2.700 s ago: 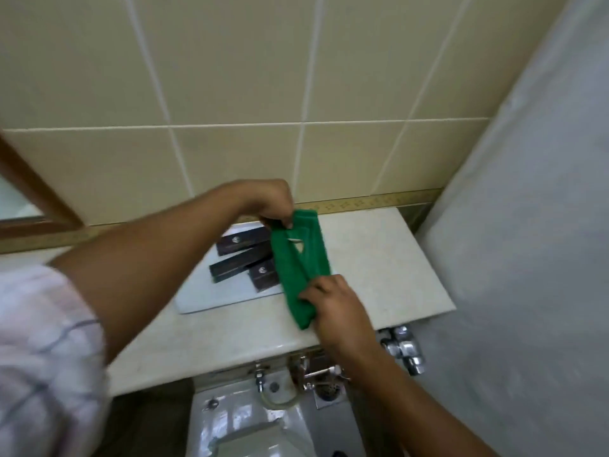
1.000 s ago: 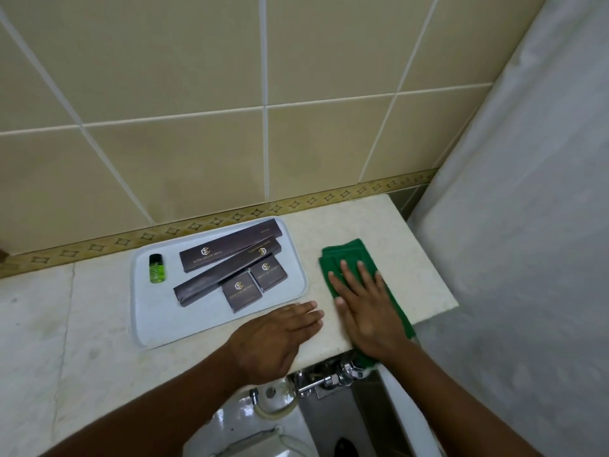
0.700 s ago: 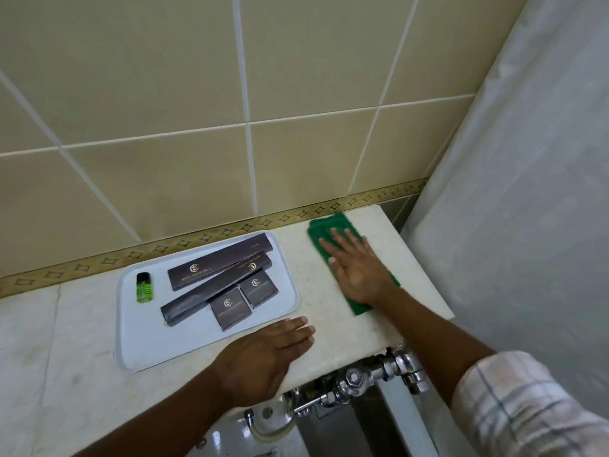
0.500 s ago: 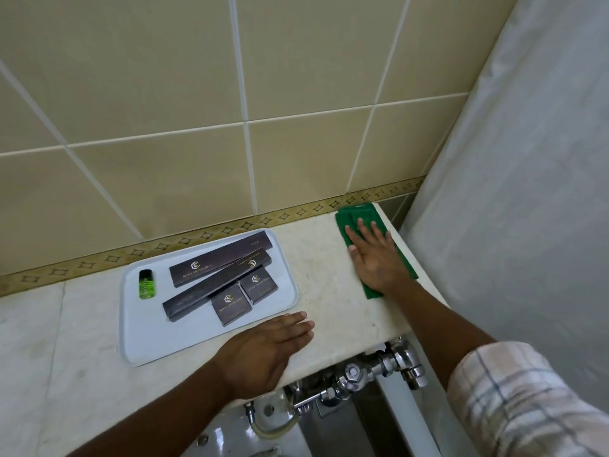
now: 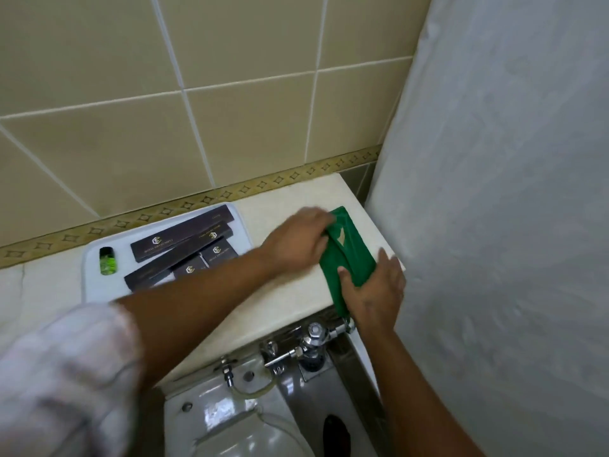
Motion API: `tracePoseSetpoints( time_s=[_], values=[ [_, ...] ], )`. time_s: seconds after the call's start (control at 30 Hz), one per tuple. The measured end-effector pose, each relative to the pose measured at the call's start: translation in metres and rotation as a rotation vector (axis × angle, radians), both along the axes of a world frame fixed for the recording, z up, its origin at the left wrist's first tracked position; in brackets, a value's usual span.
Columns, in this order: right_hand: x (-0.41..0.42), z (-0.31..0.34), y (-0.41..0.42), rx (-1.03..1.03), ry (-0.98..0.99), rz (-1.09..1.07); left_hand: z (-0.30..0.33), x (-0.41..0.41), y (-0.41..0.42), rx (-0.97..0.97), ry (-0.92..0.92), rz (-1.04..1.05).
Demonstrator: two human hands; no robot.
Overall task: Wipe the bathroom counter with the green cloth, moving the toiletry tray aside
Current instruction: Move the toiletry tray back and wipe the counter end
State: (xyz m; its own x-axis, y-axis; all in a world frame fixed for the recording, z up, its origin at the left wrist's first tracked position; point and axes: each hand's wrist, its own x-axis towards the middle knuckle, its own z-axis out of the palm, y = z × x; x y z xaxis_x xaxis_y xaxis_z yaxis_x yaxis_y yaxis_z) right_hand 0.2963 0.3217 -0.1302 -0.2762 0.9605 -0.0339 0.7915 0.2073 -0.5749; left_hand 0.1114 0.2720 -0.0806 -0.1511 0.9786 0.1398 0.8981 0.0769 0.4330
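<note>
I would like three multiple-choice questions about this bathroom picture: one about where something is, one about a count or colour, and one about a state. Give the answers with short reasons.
1. Where is the green cloth?
A. On the right end of the counter
B. On the tray
C. In the toilet bowl

2. How many dark boxes lie on the white tray?
A. One
B. Four
C. Seven

3. How is the small green bottle?
A. Lying on the tray
B. Held in a hand
C. Standing on the floor

Answers:
1. A: the cloth lies at the counter's right end, with the left hand at its far end and the right hand at its near end.
2. B: two long boxes and two small ones show.
3. A: it rests on the tray's left side, and no hand touches it.
</note>
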Motion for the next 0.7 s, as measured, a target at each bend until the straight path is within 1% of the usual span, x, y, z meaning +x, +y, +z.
tracePoseSetpoints(
  time_s=[0.03,0.07,0.13,0.17,0.2,0.27,0.33,0.43,0.5,0.53,0.6,0.7],
  values=[
    [0.006,-0.002,-0.007,-0.124,0.087,-0.161,0.006,-0.004,0.034,-0.099,-0.049,0.096],
    [0.01,-0.004,-0.013,-0.298,0.209,-0.301,0.007,-0.006,0.063,-0.234,-0.05,0.161],
    [0.01,-0.007,-0.017,-0.655,0.496,-0.494,0.008,-0.011,0.1,-0.5,0.016,0.191],
    [0.011,-0.007,-0.013,-0.754,0.576,-0.537,0.008,-0.011,0.11,-0.58,0.019,0.19],
    [0.01,-0.006,-0.009,-0.805,0.618,-0.551,0.006,-0.012,0.115,-0.622,0.004,0.19],
    [0.009,-0.004,0.0,-0.823,0.609,-0.534,0.003,-0.013,0.114,-0.63,-0.046,0.215],
    [0.01,-0.001,0.006,-0.779,0.542,-0.474,0.004,-0.013,0.104,-0.572,-0.093,0.258],
    [0.009,0.018,0.01,-0.601,0.412,-0.349,0.024,-0.02,0.071,-0.483,-0.197,0.338],
    [-0.001,0.042,0.01,-0.504,0.405,-0.268,0.048,-0.031,0.027,-0.384,-0.307,0.43],
    [-0.01,0.058,0.008,-0.471,0.409,-0.21,0.06,-0.038,-0.001,-0.301,-0.369,0.503],
    [-0.043,0.092,-0.007,-0.457,0.42,0.005,0.081,-0.049,-0.078,-0.107,-0.495,0.699],
    [-0.106,0.136,-0.041,-0.457,0.35,0.384,0.089,-0.036,-0.196,0.155,-0.803,0.999]
  ],
)
